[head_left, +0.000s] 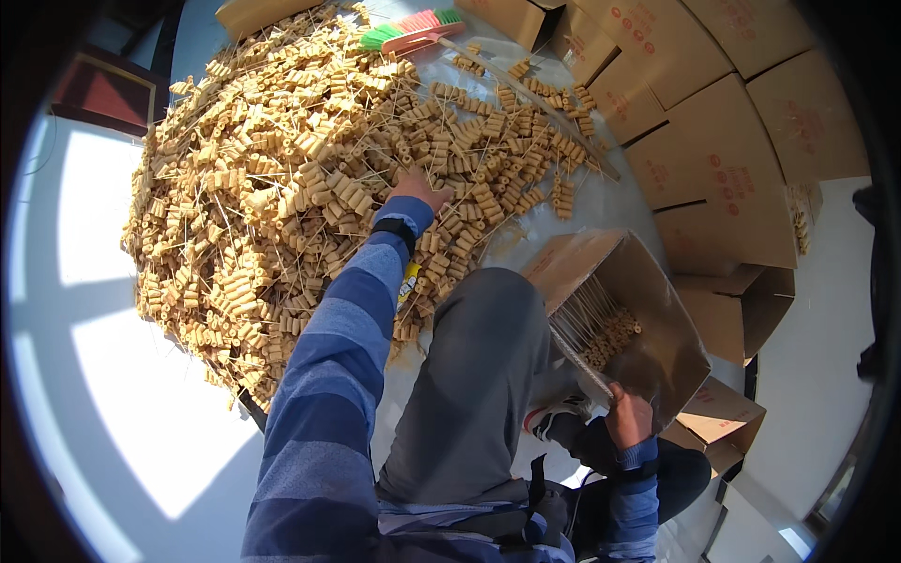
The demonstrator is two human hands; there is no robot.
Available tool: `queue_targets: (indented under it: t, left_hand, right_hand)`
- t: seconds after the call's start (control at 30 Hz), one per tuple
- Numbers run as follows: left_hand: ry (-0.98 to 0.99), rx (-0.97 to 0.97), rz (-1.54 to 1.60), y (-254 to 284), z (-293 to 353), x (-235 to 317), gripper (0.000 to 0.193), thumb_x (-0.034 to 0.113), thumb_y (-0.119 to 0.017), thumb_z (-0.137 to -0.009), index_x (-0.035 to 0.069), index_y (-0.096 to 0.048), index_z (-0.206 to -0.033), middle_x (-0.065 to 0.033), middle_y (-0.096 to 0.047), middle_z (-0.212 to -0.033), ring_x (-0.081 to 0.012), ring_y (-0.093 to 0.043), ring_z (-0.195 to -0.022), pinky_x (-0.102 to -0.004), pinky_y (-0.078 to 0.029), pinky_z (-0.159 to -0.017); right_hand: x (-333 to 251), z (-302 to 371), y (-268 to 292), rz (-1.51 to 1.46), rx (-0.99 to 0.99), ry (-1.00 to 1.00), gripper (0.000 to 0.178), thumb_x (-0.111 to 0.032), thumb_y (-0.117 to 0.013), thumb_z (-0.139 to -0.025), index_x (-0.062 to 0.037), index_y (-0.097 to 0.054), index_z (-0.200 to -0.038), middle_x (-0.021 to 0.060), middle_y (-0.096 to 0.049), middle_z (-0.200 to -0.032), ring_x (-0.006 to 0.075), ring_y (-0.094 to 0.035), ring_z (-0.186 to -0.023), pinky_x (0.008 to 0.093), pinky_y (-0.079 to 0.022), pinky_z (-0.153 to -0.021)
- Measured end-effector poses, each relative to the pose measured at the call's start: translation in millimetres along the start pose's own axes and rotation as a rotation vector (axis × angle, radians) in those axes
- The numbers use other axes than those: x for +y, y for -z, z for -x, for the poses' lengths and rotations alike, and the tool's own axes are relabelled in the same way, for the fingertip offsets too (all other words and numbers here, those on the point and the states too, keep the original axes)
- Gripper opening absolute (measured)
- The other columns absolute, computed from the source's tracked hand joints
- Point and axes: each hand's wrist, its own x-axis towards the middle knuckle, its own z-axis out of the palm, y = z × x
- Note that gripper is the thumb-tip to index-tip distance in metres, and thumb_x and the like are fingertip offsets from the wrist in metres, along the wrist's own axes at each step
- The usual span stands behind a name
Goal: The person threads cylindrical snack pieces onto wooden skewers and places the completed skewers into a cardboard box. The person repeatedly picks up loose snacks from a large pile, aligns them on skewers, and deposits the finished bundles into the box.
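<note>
The left hand (422, 190) touches the pile of skewered rolls (239, 206) (whether its grip pinches any, I cannot tell). The right hand (630, 418) pinches the open carton (668, 361) by its edge.

The heaped skewers (272, 188) are golden tan, ridged with darker brown lines, on pale cream sticks, and a bright yellow packet (408, 281) shows beside them. Plain brown covers the open carton (671, 338), while the stacked cartons (704, 159) are the same brown printed in red; the broom head (413, 31) runs from green to pinkish red. Navy, mid-blue and greyish-blue bands stripe the sleeve (333, 347), next to a black wristband (394, 228), dark grey trousers (460, 385) and a black-and-white shoe (563, 411) with red trim.
</note>
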Motion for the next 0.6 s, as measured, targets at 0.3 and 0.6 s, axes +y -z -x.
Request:
queue_targets:
  t: [0.3, 0.6]
  left_hand:
    - [0.013, -0.136, -0.375, -35.4, -75.7, -6.4, 0.044, 0.023, -0.059, -0.095, 0.001, -0.053, -0.132, -0.0241, -0.067, -0.122, -0.0374, -0.068, -0.107, -0.0463, -0.057, -0.089]
    - [-0.044, -0.195, -0.604, -33.8, -63.5, -15.4, 0.032, 0.02, -0.055, -0.098, 0.004, -0.069, -0.123, -0.0207, -0.07, -0.118, -0.0345, -0.069, -0.108, -0.0444, -0.057, -0.089]
  right_hand:
    - [-26.1, -27.4, 20.6, -0.144, -0.1, -0.137, 0.032, 0.002, -0.058, -0.079, -0.01, -0.069, -0.106, 0.0189, -0.069, -0.094, 0.0388, -0.067, -0.091, 0.0442, -0.054, -0.078]
    - [-35.6, -26.2, 20.7, -0.207, -0.013, -0.103, 0.034, 0.003, -0.057, -0.079, -0.0083, -0.07, -0.109, 0.0187, -0.069, -0.097, 0.0387, -0.067, -0.093, 0.0439, -0.054, -0.081]
